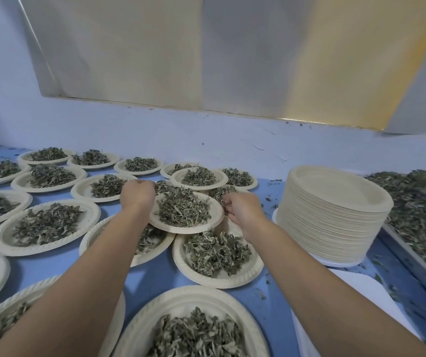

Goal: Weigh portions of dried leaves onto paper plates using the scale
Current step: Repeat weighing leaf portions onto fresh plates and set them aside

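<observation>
Only the head view to go on, so here's what I've got: both arms are stretched out over a blue table [155, 276], and between them is a round beige paper plate [181, 229] heaped with crumbly grey-green dried leaves [183, 210]. It's held up mid-table, over the other filled plates [92, 210] that spread off to the left and far side. The left hand [137, 195] is at the plate's left rim with its fingers curled under. I only see the back of the hand, but it looks like a grip on the edge. The right hand [245, 210] is at the right rim, fingers bent in and pinching there, with a few leaf bits around the fingertips. To the right is a tall stack of empty beige plates [333, 215], and further right a grey tray [413, 258] full of loose leaves [418, 199]. There's a flat white thing [361, 292] near right that might be the scale, but I honestly can't tell. Handling-wise, I'd guess this load weighs next to nothing, but the plate is thin and floppy and the pile sits loose, so any tilt or bump would shed flakes. Holding opposite rims and keeping it level seems the way to go, setting it down flat rather than sliding it.
</observation>
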A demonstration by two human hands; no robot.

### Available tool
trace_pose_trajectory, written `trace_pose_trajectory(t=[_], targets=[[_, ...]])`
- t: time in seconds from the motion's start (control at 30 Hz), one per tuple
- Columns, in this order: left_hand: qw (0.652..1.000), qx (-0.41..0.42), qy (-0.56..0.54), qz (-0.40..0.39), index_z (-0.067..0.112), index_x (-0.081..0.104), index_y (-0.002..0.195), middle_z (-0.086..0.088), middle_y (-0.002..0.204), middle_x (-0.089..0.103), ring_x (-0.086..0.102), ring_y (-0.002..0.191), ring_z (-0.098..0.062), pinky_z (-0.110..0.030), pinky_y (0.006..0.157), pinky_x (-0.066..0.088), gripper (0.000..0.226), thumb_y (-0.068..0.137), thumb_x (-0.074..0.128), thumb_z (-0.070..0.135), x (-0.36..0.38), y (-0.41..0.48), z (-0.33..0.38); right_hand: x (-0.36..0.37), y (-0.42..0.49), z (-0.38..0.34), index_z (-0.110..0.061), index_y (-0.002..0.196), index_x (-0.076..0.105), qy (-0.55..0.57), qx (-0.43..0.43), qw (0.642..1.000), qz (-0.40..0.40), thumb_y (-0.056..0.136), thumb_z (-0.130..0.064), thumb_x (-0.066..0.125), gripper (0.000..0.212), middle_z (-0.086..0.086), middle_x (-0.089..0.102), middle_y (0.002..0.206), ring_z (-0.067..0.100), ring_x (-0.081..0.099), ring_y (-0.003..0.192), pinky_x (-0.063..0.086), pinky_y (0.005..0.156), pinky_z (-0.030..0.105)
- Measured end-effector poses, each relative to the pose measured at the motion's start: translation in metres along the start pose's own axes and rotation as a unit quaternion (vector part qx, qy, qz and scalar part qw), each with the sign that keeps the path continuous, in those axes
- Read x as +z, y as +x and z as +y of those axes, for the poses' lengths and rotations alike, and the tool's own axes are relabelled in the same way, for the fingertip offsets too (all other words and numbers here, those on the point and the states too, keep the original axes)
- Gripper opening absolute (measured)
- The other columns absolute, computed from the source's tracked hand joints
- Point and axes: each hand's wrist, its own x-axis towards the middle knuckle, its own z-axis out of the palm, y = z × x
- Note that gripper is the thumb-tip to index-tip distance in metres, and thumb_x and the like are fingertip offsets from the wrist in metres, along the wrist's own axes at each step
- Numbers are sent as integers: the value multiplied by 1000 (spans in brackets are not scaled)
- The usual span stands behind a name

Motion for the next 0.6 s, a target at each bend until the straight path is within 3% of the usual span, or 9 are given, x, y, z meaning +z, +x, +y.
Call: trace_pose_trajectory(t=[0.13,0.2,0.27,0.33,0.4,0.47,0.53,0.6], targets=[[998,48,-15,-25,14,64,105,0,83,59,51,73,-16,-29,67,42,21,95,46,9,4,-13,8,-9,-13,-7,17,127,44,-10,-29,1000,3,93,-1,42,38,32,45,134,42,40,128,33,103,58],[995,66,-36,-72,11,64,106,-3,96,65,58,83,-16,-32,81,49,25,96,41,4,9,-27,17,-15,-21,-9,17,121,50,32,-45,998,5,91,-1,45,36,33,51,127,44,45,123,36,102,58],[988,64,-78,-119,9,61,100,-6,98,67,63,87,-17,-34,88,50,25,96,38,1,14,-46,28,-22,-33,-12,7,109,63,50,-83,995,-18,93,-5,47,26,24,66,111,33,62,108,50,97,43],[977,63,-122,-160,6,62,99,-6,91,68,65,77,-16,-28,77,52,25,95,38,1,23,-67,40,-31,-45,-15,-9,103,64,39,-139,988,-44,93,-6,46,21,8,69,100,16,67,91,54,88,29],[969,67,-142,-192,7,63,94,-5,84,68,66,68,-13,-20,61,53,25,94,39,1,32,-88,50,-43,-57,-16,-21,92,63,-9,-202,979,-36,90,-7,49,21,2,71,95,11,67,86,53,85,29],[960,73,-153,-221,8,64,86,-5,77,68,67,59,-11,-17,51,52,27,91,39,-1,41,-109,57,-60,-67,-14,-25,91,65,-82,-271,959,-7,88,-10,52,20,-8,70,87,3,64,82,50,79,17],[957,87,-150,-233,9,65,83,-6,75,69,67,57,-12,-21,56,54,28,89,40,-2,52,-129,61,-80,-77,-12,-22,97,69,-147,-330,932,25,89,-12,53,20,-15,67,83,-2,60,75,43,68,8],[956,97,-151,-232,9,65,81,-5,70,70,68,60,-13,-28,66,57,29,89,40,-1,64,-147,61,-100,-85,-10,-17,101,72,-190,-372,906,60,91,-12,54,21,-6,71,89,6,62,82,45,74,16]])
